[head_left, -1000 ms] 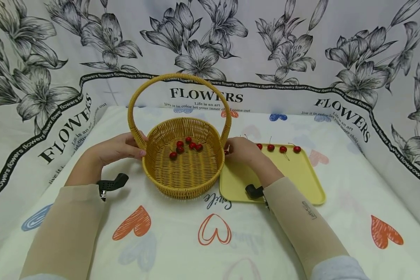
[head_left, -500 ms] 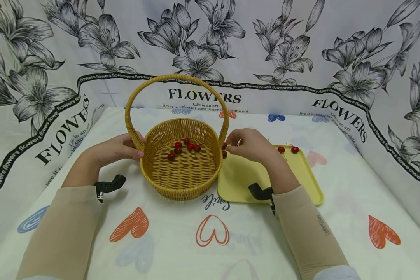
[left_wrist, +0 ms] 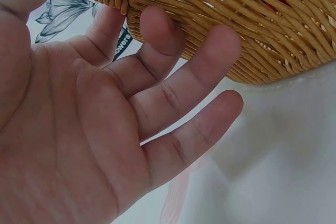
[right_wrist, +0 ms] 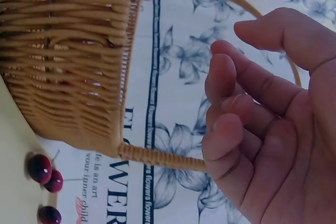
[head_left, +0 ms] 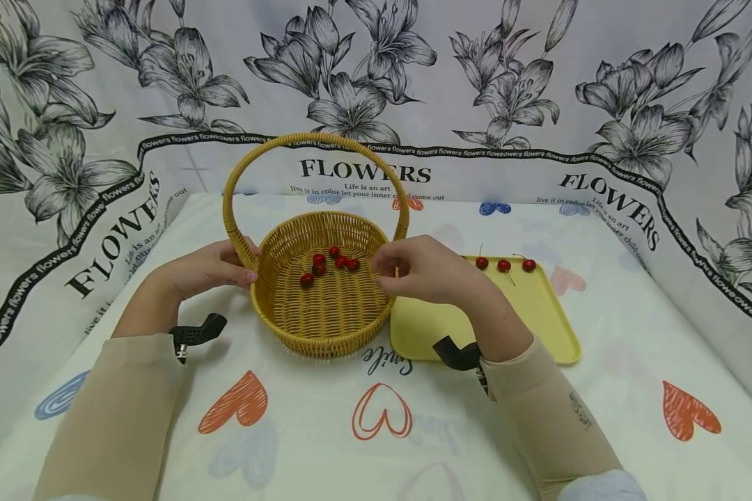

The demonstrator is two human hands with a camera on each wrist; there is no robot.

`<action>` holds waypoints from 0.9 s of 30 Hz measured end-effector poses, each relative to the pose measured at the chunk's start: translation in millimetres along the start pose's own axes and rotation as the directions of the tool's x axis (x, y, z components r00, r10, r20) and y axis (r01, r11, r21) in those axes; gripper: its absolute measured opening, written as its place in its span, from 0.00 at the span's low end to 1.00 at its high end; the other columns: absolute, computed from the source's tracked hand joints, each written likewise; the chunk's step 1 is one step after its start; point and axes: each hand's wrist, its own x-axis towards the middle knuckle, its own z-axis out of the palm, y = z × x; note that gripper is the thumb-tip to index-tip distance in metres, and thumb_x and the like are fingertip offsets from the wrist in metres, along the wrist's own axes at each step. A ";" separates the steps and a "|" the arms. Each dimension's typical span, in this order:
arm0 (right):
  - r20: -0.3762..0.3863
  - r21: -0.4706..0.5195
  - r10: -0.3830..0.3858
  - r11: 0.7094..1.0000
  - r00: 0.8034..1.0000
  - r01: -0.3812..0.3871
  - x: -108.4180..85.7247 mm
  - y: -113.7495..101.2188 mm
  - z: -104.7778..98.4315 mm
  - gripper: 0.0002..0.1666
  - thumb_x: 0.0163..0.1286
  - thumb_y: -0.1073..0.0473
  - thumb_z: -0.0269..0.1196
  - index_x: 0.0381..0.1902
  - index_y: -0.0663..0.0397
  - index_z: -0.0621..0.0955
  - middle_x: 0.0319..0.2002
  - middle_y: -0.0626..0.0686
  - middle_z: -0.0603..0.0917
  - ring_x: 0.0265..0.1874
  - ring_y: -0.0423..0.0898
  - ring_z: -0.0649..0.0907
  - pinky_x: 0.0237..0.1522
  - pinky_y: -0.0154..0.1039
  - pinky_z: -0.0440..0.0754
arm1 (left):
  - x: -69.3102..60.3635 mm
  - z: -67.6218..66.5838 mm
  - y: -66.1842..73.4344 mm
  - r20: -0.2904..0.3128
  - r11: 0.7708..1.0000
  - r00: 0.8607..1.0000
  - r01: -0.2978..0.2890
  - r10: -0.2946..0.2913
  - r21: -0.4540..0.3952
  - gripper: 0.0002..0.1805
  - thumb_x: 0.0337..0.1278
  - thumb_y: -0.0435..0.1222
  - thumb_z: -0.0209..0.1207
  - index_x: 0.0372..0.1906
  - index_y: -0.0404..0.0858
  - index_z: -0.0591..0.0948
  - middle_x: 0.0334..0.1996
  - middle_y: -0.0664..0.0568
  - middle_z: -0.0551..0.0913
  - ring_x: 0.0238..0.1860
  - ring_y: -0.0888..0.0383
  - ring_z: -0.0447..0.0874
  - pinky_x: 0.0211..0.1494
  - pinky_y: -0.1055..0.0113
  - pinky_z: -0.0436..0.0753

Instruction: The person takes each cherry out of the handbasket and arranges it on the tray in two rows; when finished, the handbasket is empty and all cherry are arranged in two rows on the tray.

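Note:
A round yellow-brown wicker basket point(head_left: 326, 334) with a tall arched handle stands near the middle, several red cherries point(head_left: 319, 268) inside it. The left hand point(head_left: 203, 268) touches the basket's left side by the foot of the handle; in the left wrist view its three outer fingers point(left_wrist: 184, 87) extend beside the weave. Over the basket's right rim is the right hand point(head_left: 423, 271), fingers loosely bent. The right wrist view shows its thumb apart from the fingertips point(right_wrist: 223, 72), with nothing visible between them. To the right lies a yellow tray point(head_left: 507, 320) with cherries point(head_left: 504, 265) along its far edge.
A white cloth point(head_left: 313, 445) printed with hearts covers the table. Behind it rises a floral backdrop point(head_left: 351, 97). The basket's arched handle point(head_left: 316, 137) stands up between the two hands. In the right wrist view, more tray cherries point(right_wrist: 39, 169) lie close to the basket.
From the tray's left end, the right hand has lifted and shifted left over the basket's rim, leaving cherries on the tray. The left hand stays at the basket's left side.

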 end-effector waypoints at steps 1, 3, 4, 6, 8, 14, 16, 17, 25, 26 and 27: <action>0.000 -0.004 -0.010 1.000 1.000 0.010 2.3 -0.8 2.5 0.09 0.69 0.59 0.66 0.47 0.47 0.85 0.33 0.48 0.81 0.34 0.47 0.78 0.33 0.41 0.77 | -0.3 0.1 0.0 0.002 1.000 1.000 -0.004 0.004 -0.003 0.19 0.61 0.26 0.64 0.54 0.34 0.72 0.45 0.48 0.86 0.47 0.51 0.86 0.53 0.59 0.83; 0.001 -0.012 -0.028 1.000 1.000 0.028 7.4 -1.8 7.4 0.10 0.70 0.58 0.66 0.48 0.47 0.85 0.32 0.48 0.81 0.32 0.47 0.77 0.32 0.41 0.76 | -0.9 -0.3 -0.5 0.007 1.000 1.000 -0.013 0.013 -0.004 0.18 0.62 0.26 0.64 0.54 0.35 0.72 0.45 0.49 0.86 0.46 0.52 0.86 0.53 0.59 0.83; 0.003 -0.015 -0.033 0.999 0.999 0.033 10.2 -2.0 10.1 0.10 0.70 0.57 0.67 0.48 0.47 0.85 0.32 0.48 0.81 0.32 0.47 0.77 0.32 0.41 0.76 | -1.2 -0.3 -0.4 0.008 1.000 1.000 -0.016 0.016 -0.005 0.18 0.62 0.26 0.64 0.54 0.35 0.72 0.45 0.48 0.86 0.46 0.52 0.86 0.53 0.59 0.83; 0.008 -0.031 -0.043 0.999 0.999 0.043 15.7 -2.8 15.1 0.10 0.71 0.56 0.67 0.49 0.47 0.85 0.32 0.47 0.82 0.32 0.47 0.78 0.32 0.41 0.76 | -1.6 -0.3 -0.3 0.012 1.000 1.000 -0.024 0.024 -0.006 0.18 0.62 0.26 0.64 0.53 0.35 0.72 0.45 0.48 0.85 0.46 0.52 0.86 0.53 0.59 0.83; 0.015 -0.048 -0.052 0.997 0.999 0.052 21.8 -3.4 20.3 0.11 0.71 0.56 0.66 0.50 0.48 0.85 0.33 0.47 0.82 0.32 0.46 0.78 0.32 0.40 0.77 | -1.6 -0.4 -0.3 0.012 1.000 1.000 -0.027 0.027 -0.008 0.18 0.62 0.26 0.64 0.53 0.36 0.73 0.45 0.48 0.85 0.46 0.52 0.85 0.53 0.58 0.83; 0.060 -0.130 -0.093 0.986 0.994 0.100 40.9 -9.7 34.4 0.11 0.71 0.57 0.65 0.50 0.48 0.85 0.33 0.46 0.82 0.32 0.43 0.77 0.34 0.37 0.75 | -1.0 -0.5 -0.2 0.013 1.000 1.000 -0.028 0.028 0.001 0.18 0.62 0.26 0.64 0.53 0.36 0.72 0.45 0.48 0.84 0.46 0.53 0.84 0.54 0.58 0.83; 0.077 -0.153 -0.100 0.982 0.992 0.111 47.5 -12.7 38.6 0.11 0.72 0.57 0.64 0.50 0.49 0.85 0.33 0.46 0.82 0.32 0.43 0.77 0.34 0.37 0.75 | -0.5 -0.4 -0.2 0.015 1.000 1.000 -0.027 0.027 0.005 0.18 0.62 0.27 0.64 0.53 0.35 0.72 0.44 0.49 0.84 0.46 0.53 0.84 0.54 0.58 0.83; 0.087 -0.162 -0.104 0.980 0.991 0.117 50.9 -14.1 40.6 0.12 0.72 0.57 0.64 0.51 0.49 0.85 0.33 0.46 0.82 0.32 0.43 0.77 0.34 0.37 0.75 | -0.2 -0.4 -0.3 0.015 1.000 1.000 -0.026 0.026 0.006 0.18 0.62 0.27 0.64 0.53 0.35 0.72 0.44 0.49 0.84 0.46 0.53 0.84 0.54 0.58 0.83; 0.143 -0.198 -0.058 0.976 0.988 0.086 79.0 -17.7 55.9 0.15 0.74 0.55 0.64 0.54 0.53 0.85 0.39 0.47 0.83 0.39 0.43 0.79 0.43 0.37 0.78 | -0.9 0.8 1.1 0.009 1.000 1.000 -0.010 0.010 -0.019 0.18 0.61 0.27 0.64 0.53 0.36 0.72 0.45 0.48 0.85 0.46 0.52 0.85 0.53 0.60 0.82; 0.150 -0.208 -0.048 0.975 0.987 0.079 82.4 -17.7 57.6 0.15 0.74 0.55 0.64 0.55 0.53 0.85 0.39 0.47 0.83 0.40 0.43 0.79 0.44 0.37 0.77 | -1.0 1.4 1.4 0.008 1.000 1.000 -0.011 0.011 -0.025 0.18 0.61 0.26 0.64 0.52 0.36 0.73 0.44 0.48 0.85 0.45 0.52 0.85 0.53 0.59 0.82; 0.160 -0.220 -0.037 0.973 0.987 0.072 85.7 -17.9 59.3 0.16 0.74 0.55 0.63 0.56 0.54 0.84 0.40 0.48 0.83 0.40 0.44 0.79 0.45 0.37 0.77 | -1.3 1.5 1.2 0.007 1.000 1.000 -0.012 0.013 -0.028 0.18 0.61 0.26 0.64 0.52 0.36 0.72 0.44 0.48 0.85 0.46 0.51 0.85 0.53 0.59 0.83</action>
